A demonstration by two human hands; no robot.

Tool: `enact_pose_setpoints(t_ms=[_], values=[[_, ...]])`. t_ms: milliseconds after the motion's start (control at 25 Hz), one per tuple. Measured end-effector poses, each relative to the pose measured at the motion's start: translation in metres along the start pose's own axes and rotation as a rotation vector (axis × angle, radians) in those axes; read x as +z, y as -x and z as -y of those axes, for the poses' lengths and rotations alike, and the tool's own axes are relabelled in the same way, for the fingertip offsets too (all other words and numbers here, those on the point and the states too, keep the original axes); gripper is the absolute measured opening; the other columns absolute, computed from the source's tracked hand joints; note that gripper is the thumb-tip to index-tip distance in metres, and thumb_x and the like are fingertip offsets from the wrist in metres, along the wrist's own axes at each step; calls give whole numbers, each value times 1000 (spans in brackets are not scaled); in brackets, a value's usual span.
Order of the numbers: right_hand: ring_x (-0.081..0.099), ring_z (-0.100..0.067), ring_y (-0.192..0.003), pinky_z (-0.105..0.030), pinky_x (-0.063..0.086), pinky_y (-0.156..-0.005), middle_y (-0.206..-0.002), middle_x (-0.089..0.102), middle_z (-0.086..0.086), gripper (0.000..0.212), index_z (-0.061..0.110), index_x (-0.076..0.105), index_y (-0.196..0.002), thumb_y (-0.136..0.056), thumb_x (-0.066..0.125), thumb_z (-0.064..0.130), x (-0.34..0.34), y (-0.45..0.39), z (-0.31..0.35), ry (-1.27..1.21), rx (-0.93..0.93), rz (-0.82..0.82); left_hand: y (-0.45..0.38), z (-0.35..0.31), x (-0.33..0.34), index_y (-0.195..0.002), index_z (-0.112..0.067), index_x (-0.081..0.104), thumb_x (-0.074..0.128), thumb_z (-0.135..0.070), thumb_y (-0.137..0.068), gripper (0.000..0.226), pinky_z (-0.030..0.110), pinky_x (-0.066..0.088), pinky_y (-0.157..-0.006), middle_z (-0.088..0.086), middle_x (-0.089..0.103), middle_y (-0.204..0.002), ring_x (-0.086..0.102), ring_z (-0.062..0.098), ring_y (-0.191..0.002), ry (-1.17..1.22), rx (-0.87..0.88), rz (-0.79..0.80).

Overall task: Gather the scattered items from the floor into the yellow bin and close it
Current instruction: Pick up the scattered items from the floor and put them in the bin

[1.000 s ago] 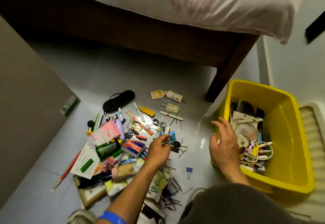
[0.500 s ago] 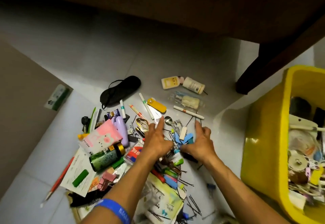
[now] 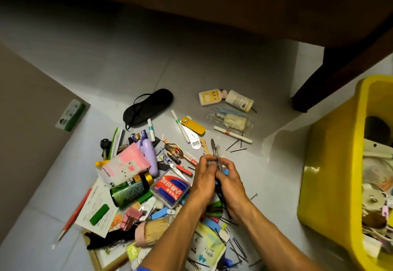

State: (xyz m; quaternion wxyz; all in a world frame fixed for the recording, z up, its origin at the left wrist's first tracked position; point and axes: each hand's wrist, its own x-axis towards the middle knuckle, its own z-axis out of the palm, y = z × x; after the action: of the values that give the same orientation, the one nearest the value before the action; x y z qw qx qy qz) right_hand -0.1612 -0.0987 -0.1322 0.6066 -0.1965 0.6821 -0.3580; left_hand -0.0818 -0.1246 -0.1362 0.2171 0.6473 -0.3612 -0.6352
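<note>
Left hand (image 3: 204, 177) and right hand (image 3: 230, 182) pressed together over floor clutter — both curled round bundle of small metal and blue plastic items (image 3: 218, 160). Open yellow plastic bin (image 3: 331, 164) at right, part-filled.

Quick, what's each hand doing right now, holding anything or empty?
Left hand: fingers curled round a bunch of small items, metal pieces sticking out on top.
Right hand: gripping the same bunch from the other side.
</note>
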Motion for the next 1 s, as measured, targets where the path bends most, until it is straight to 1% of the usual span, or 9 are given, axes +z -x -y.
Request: enact_pose_setpoints(t_ms=[120, 320, 440, 520, 560, 640, 720, 880, 1000], values=[[69, -14, -99, -26, 52, -80, -108, 72, -3, 23, 28, 59, -116, -100, 50, 15, 1, 21, 1, -124, -42, 7, 24, -7, 0, -93, -39, 51, 39, -21, -101, 23, 36, 55, -82, 4, 64, -108, 63, 21, -100, 37, 55, -47], [70, -13, -98, -26, 53, -79, -103, 74, -1, 23, 30, 60, -113, -101, 47, 14, -8, 76, 32, -177, -149, 70, 80, -42, -3, -95, -34, 48, 40, -20, -99, 17, 55, 52, -88, 11, 63, -105, 62, 32, -99, 45, 188, -59], [69, -16, -102, -32, 55, -85, -108, 73, -4, 24, 29, 60, -117, -101, 49, 15, -17, 105, 52, -190, -220, 115, 112, -63, 0, -95, -34, 49, 40, -20, -99, 16, 56, 51, -89, 13, 63, -107, 61, 33, -100, 79, 261, -61], [68, -18, -106, -36, 55, -89, -114, 70, -7, 24, 30, 60, -119, -100, 50, 18, -27, 129, 66, -199, -270, 125, 135, -77, 4, -96, -33, 49, 41, -20, -100, 16, 52, 53, -84, 11, 64, -104, 62, 32, -98, 88, 310, -57], [68, -19, -106, -37, 55, -89, -115, 70, -7, 25, 34, 61, -117, -100, 51, 19, -33, 140, 73, -208, -289, 124, 147, -84, 8, -97, -33, 48, 40, -20, -100, 15, 49, 54, -80, 10, 64, -103, 63, 31, -96, 92, 336, -42], [69, -17, -105, -34, 57, -83, -114, 69, -3, 30, 50, 65, -104, -99, 53, 23, -47, 161, 86, -235, -328, 120, 168, -99, 19, -98, -33, 48, 41, -20, -99, 15, 42, 55, -74, 8, 63, -102, 63, 28, -93, 91, 396, -6], [69, -16, -104, -30, 57, -77, -114, 68, -1, 35, 58, 65, -94, -98, 55, 25, -67, 179, 100, -266, -367, 100, 185, -116, 35, -98, -33, 48, 41, -21, -98, 13, 44, 55, -75, 8, 62, -102, 63, 28, -94, 80, 457, 37], [69, -20, -106, -33, 58, -79, -114, 70, -4, 32, 51, 64, -105, -94, 57, 22, -127, 204, 118, -442, -479, 10, 216, -149, 91, -103, -34, 48, 43, -31, -95, 10, 47, 56, -77, 9, 59, -105, 62, 29, -96, 39, 586, 196], [68, -21, -109, -34, 58, -81, -118, 69, -9, 34, 35, 62, -119, -87, 61, 25, -190, 213, 126, -634, -562, -85, 229, -171, 154, -97, -37, 50, 44, -31, -89, 12, 47, 53, -79, 4, 59, -101, 60, 26, -95, -40, 658, 307]])
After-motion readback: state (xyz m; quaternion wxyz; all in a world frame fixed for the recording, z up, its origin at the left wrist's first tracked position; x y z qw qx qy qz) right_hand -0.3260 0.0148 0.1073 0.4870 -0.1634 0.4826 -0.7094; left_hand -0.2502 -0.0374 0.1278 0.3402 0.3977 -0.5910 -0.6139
